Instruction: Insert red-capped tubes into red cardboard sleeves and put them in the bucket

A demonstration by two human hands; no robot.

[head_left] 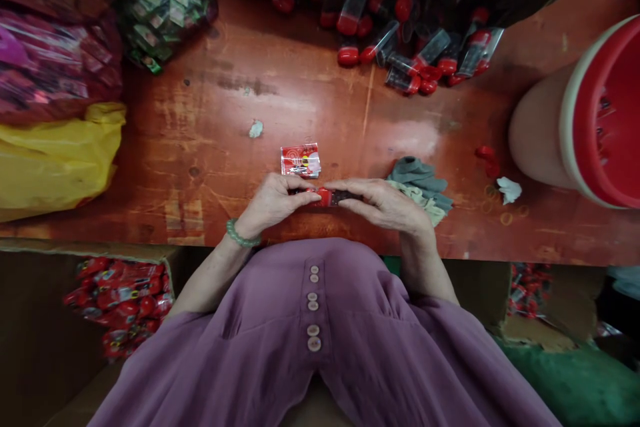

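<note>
A small red-and-clear tube [325, 197] lies sideways between my two hands, near the table's front edge. My left hand [280, 200], with a green bead bracelet [242, 233] on its wrist, pinches the tube's left end between thumb and fingers. Around the darker right end, the fingers of my right hand [383, 203] are closed. Just beyond my left fingertips sits a small stack of red printed packets [301, 160]. A grey-green cloth [419, 180] lies beside and partly behind my right hand.
Many clear tubes with red caps [355, 3] are heaped at the back. A red-rimmed bucket [545, 120] stands right, near rubber bands [507, 218]. Filled bags [165, 3] and a yellow bag [55, 160] are left. Below the edge are cardboard boxes [35, 320] with red items [125, 297].
</note>
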